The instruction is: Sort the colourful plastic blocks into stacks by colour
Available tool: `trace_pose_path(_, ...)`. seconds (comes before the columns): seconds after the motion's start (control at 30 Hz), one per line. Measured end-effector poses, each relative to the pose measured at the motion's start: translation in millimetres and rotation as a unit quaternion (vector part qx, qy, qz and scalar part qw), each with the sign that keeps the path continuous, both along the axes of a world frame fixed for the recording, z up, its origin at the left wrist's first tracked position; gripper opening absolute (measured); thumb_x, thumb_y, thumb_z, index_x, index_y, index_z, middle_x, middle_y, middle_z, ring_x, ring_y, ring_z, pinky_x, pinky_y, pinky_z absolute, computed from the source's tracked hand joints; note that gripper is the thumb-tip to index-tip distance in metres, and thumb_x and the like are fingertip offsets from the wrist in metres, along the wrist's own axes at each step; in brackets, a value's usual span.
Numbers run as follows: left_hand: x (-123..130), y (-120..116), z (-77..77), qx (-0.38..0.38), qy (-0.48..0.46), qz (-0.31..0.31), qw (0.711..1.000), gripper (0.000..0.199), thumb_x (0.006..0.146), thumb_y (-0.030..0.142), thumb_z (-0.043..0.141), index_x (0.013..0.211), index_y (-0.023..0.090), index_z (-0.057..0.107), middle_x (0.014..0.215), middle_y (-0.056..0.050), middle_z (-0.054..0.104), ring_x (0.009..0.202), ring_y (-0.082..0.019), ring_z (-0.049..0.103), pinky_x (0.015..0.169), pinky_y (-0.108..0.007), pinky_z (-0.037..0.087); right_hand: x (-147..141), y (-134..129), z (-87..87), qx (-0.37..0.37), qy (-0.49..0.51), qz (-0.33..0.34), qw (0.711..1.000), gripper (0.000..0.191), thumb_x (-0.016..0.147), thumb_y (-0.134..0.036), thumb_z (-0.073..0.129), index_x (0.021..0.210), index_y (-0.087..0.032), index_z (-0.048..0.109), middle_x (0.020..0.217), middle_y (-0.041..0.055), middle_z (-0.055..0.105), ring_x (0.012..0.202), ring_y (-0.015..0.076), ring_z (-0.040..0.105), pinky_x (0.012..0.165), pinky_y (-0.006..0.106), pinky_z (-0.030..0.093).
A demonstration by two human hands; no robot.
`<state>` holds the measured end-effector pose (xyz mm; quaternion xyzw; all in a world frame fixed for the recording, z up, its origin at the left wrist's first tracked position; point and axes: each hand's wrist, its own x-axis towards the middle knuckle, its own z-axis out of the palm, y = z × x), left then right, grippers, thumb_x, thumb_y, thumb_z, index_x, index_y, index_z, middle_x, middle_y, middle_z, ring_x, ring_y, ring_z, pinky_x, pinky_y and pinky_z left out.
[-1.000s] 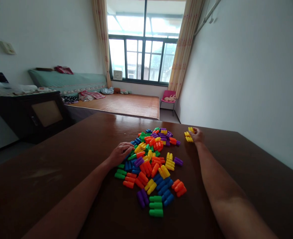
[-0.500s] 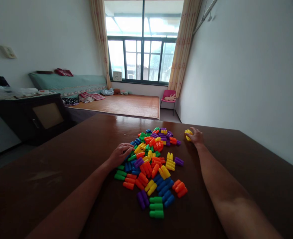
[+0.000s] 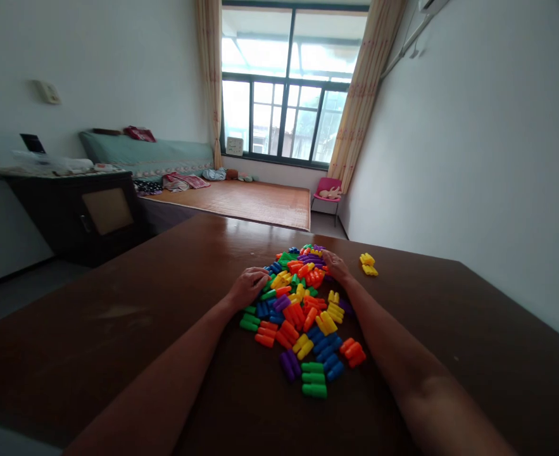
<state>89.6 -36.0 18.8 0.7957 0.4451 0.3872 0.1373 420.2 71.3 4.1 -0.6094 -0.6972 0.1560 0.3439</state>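
Yellow plastic blocks [image 3: 368, 265] sit apart, right of the right hand [image 3: 337, 266]; more yellow ones [image 3: 326, 323] lie in the mixed-colour pile [image 3: 294, 315]. Both hands touch its sides, the left hand [image 3: 248, 286] loosely bent, the right half-curled; I can't tell whether either grips anything.

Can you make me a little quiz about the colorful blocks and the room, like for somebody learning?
1. What color are the blocks set apart from the big pile: (a) green, (b) yellow or (c) purple?
2. True or false: the left hand and the right hand are both at the big pile.
3. Fill in: the chair near the curtain is ____.

Key: 1 b; 2 true; 3 pink.
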Motion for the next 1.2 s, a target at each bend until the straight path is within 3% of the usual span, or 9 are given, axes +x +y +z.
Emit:
trace_pose_path(0.27, 0.6, 2.4, -3.0, 0.004, -0.026, 0.023, 0.999, 0.032, 0.089, 0.036, 0.047, 0.088, 0.019, 0.075, 0.106, -0.009, 0.071, 0.101, -0.022, 0.063, 0.095, -0.035, 0.048, -46.1, -10.7, 6.2, 0.016, -0.009, -0.028, 0.999, 0.048, 0.095, -0.051, 0.032, 0.117, -0.028, 0.066, 0.125, 0.0050, 0.064, 0.118, 0.0238, 0.056, 0.103, 0.042, 0.041)
trace_pose_path(0.4, 1.7, 3.7, -3.4, -0.010, -0.056, 0.027, 0.998, 0.032, 0.088, 0.035, 0.047, 0.089, 0.018, 0.074, 0.104, -0.009, 0.071, 0.101, -0.022, 0.064, 0.094, -0.034, 0.048, -55.4, -25.1, 26.1, 0.081, -0.026, -0.027, 0.996, 0.037, 0.091, -0.044, 0.044, 0.111, -0.025, 0.069, 0.123, 0.0064, 0.065, 0.119, 0.0244, 0.053, 0.104, 0.042, 0.040)
trace_pose_path(0.47, 1.9, 4.5, -3.4, -0.015, -0.065, 0.035, 0.997, 0.031, 0.088, 0.034, 0.047, 0.090, 0.018, 0.074, 0.103, -0.009, 0.071, 0.100, -0.022, 0.064, 0.094, -0.034, 0.048, -65.9, -36.6, 41.0, 0.119, -0.040, 0.038, 0.991, 0.033, 0.090, -0.038, 0.048, 0.109, -0.023, 0.069, 0.117, 0.0072, 0.067, 0.111, 0.0234, 0.058, 0.098, 0.039, 0.044)
trace_pose_path(0.6, 0.7, 5.9, -4.4, -0.019, -0.058, 0.040, 0.997, 0.030, 0.088, 0.035, 0.048, 0.090, 0.019, 0.074, 0.103, -0.008, 0.071, 0.101, -0.022, 0.064, 0.094, -0.035, 0.049, -100.6, -62.3, 61.8, 0.079, -0.150, 0.279, 0.945, 0.029, 0.085, -0.033, 0.057, 0.111, -0.024, 0.069, 0.108, 0.0050, 0.070, 0.094, 0.0201, 0.063, 0.086, 0.033, 0.049)
trace_pose_path(0.7, -1.1, 6.8, -5.2, -0.022, -0.055, 0.030, 0.998, 0.031, 0.088, 0.037, 0.049, 0.089, 0.019, 0.074, 0.105, -0.008, 0.071, 0.101, -0.022, 0.064, 0.094, -0.035, 0.049, -124.9, -75.9, 64.9, 0.058, -0.254, 0.308, 0.915, 0.033, 0.076, -0.024, 0.069, 0.109, -0.025, 0.071, 0.111, 0.0062, 0.068, 0.102, 0.0250, 0.060, 0.088, 0.035, 0.047)
trace_pose_path(0.8, -2.6, 7.2, -5.5, -0.027, -0.056, 0.021, 0.998, 0.032, 0.088, 0.039, 0.049, 0.090, 0.019, 0.074, 0.105, -0.008, 0.071, 0.101, -0.022, 0.064, 0.094, -0.035, 0.048, -136.9, -81.7, 67.6, 0.052, -0.277, 0.292, 0.914, 0.036, 0.071, -0.013, 0.069, 0.105, -0.025, 0.072, 0.107, 0.0068, 0.067, 0.098, 0.0258, 0.061, 0.084, 0.034, 0.048)
trace_pose_path(0.9, -3.5, 6.7, -5.1, -0.027, -0.057, 0.016, 0.998, 0.034, 0.089, 0.041, 0.048, 0.090, 0.019, 0.074, 0.107, -0.008, 0.070, 0.102, -0.022, 0.063, 0.095, -0.035, 0.048, -130.7, -80.9, 76.9, 0.080, -0.230, 0.255, 0.936, 0.037, 0.070, -0.008, 0.062, 0.102, -0.023, 0.072, 0.104, 0.0072, 0.066, 0.088, 0.0217, 0.062, 0.079, 0.032, 0.049)
trace_pose_path(1.03, -4.2, 5.4, -3.5, -0.028, -0.044, 0.005, 0.999, 0.034, 0.089, 0.040, 0.048, 0.091, 0.019, 0.074, 0.108, -0.008, 0.069, 0.101, -0.022, 0.064, 0.095, -0.034, 0.049, -88.5, -74.0, 86.8, 0.102, -0.053, 0.207, 0.972, 0.027, 0.073, -0.012, 0.055, 0.093, -0.018, 0.072, 0.086, 0.0041, 0.068, 0.076, 0.0158, 0.062, 0.072, 0.028, 0.049)
trace_pose_path(1.2, -3.9, 6.0, -2.7, -0.028, -0.038, 0.007, 0.999, 0.033, 0.088, 0.039, 0.048, 0.090, 0.018, 0.074, 0.109, -0.010, 0.069, 0.102, -0.023, 0.064, 0.095, -0.036, 0.049, -21.7, -76.4, 64.2, 0.069, 0.114, 0.098, 0.986, 0.025, 0.073, -0.026, 0.056, 0.092, -0.015, 0.068, 0.082, 0.0052, 0.069, 0.070, 0.0159, 0.061, 0.063, 0.027, 0.049)
